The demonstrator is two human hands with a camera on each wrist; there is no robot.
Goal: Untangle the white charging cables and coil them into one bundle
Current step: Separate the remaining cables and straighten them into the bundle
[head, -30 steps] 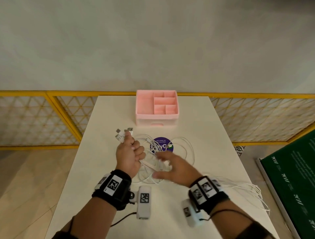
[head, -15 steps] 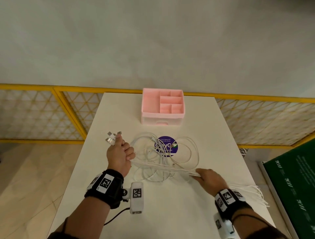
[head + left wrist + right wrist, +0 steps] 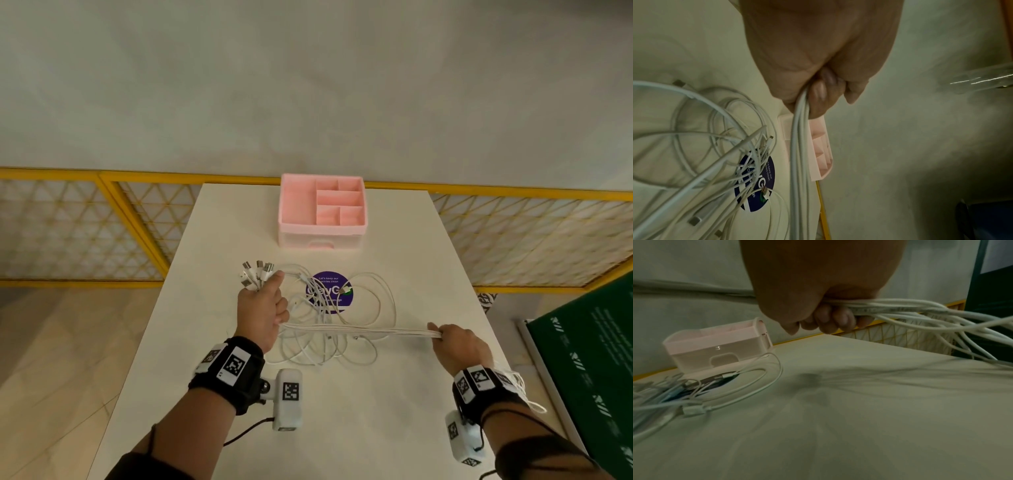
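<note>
Several white charging cables [image 3: 356, 331] run taut between my two hands above the table. My left hand [image 3: 262, 308] grips them in a fist, and their USB plugs [image 3: 255, 274] fan out past its top. In the left wrist view the left hand [image 3: 818, 91] has its fingers curled round the cables [image 3: 799, 154]. My right hand [image 3: 457, 344] grips the same strands at the right; the right wrist view shows this right hand [image 3: 830, 318] closed on the cables [image 3: 900, 308], which trail off past the wrist. More loose cable loops [image 3: 329, 346] lie tangled on the table between the hands.
A pink compartment box [image 3: 322, 212] stands at the far middle of the white table [image 3: 394, 428]. A round purple sticker [image 3: 329, 291] lies under the loops. A yellow mesh railing [image 3: 85, 226] runs behind the table, and a green board [image 3: 589, 377] stands to the right.
My right hand closed on the strands near the left hand and slid right along them, drawing them into a straight line. The left hand kept its grip on the plug ends.
</note>
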